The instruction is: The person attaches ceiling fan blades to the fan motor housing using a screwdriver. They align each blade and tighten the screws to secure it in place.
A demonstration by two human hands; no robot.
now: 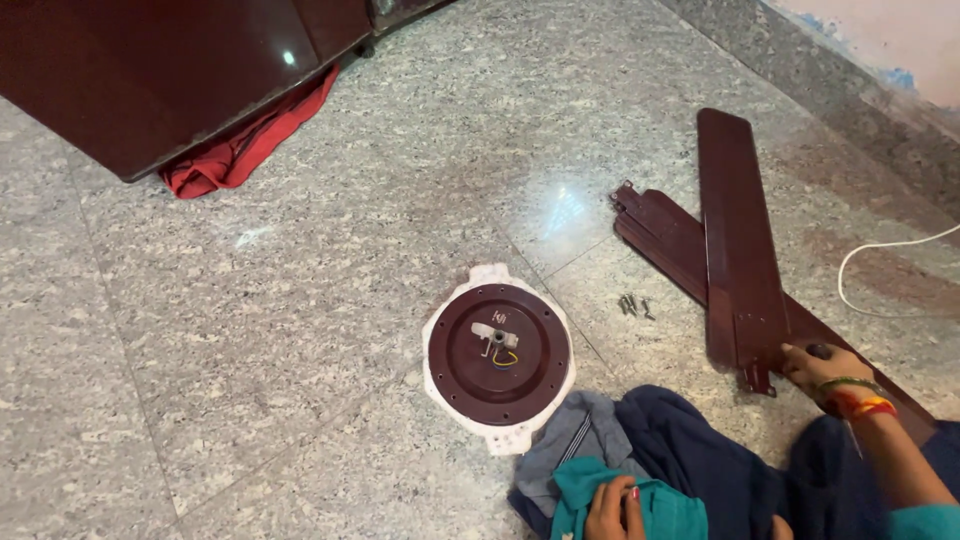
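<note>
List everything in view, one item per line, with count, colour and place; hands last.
fan motor housing: one, maroon on a white base, floor centre
fan blades: at least two, maroon, crossed on the floor at right
screws: a few, grey, between housing and blades
white cable: one, floor far right
red cloth: one, under the dark cabinet
dark cabinet: one, maroon, top left
granite floor: grey speckled
left hand: resting on teal clothing, bottom centre
right hand: on a fan blade's end, bangles at the wrist
</note>
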